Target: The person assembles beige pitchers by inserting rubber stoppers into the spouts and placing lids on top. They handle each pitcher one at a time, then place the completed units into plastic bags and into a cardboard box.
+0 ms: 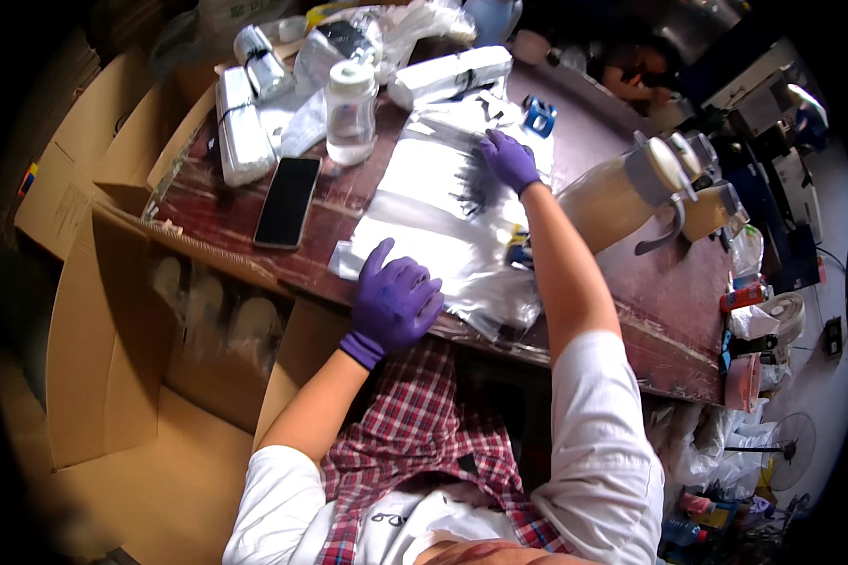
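Note:
A stack of clear and white plastic bags (415, 198) lies flat on the dark red table in front of me, with a dark patch near its middle. My left hand (396, 299), in a purple glove, rests at the stack's near left corner, thumb and fingers apart. Further up, my right hand (511, 162), gloved in the same purple, lies on the stack's right side beside the dark patch, its fingers stretched out. Neither hand visibly grips anything. Crumpled clear plastic hangs near the table's front edge.
Left of the bags are a black phone (288, 202), a clear lidded bottle (351, 115) and rolled plastic bundles (245, 127). A small blue object (540, 116) sits beyond my right hand. Large pitchers (612, 193) stand close to my right forearm. An open cardboard box (113, 348) adjoins the table's left edge.

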The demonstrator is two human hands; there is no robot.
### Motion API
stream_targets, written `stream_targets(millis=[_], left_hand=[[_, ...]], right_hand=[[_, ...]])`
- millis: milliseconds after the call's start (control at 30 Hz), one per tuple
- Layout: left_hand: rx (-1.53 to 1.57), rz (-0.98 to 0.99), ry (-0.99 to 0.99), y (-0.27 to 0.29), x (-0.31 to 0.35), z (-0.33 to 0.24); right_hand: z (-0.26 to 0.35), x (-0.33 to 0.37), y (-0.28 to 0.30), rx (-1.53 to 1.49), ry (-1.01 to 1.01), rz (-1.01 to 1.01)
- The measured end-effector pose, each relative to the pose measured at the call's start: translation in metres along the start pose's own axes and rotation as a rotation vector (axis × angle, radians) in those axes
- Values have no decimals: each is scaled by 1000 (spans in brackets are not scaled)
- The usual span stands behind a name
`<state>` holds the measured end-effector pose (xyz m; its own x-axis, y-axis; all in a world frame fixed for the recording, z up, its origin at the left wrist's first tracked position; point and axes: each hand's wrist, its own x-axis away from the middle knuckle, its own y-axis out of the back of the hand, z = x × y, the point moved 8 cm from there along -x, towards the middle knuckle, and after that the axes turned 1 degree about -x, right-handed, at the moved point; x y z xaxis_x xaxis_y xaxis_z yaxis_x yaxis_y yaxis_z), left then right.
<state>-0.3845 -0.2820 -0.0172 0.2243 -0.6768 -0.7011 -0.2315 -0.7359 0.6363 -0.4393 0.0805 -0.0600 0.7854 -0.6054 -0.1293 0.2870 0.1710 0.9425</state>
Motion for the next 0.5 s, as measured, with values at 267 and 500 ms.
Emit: stream_targets(millis=[267,500], left_hand=[[-104,-85,23,10,15,8],[-121,-195,28,14,13,-5]], right_hand=[[108,108,29,8,224,-78],[109,298,82,-168,338,-117]])
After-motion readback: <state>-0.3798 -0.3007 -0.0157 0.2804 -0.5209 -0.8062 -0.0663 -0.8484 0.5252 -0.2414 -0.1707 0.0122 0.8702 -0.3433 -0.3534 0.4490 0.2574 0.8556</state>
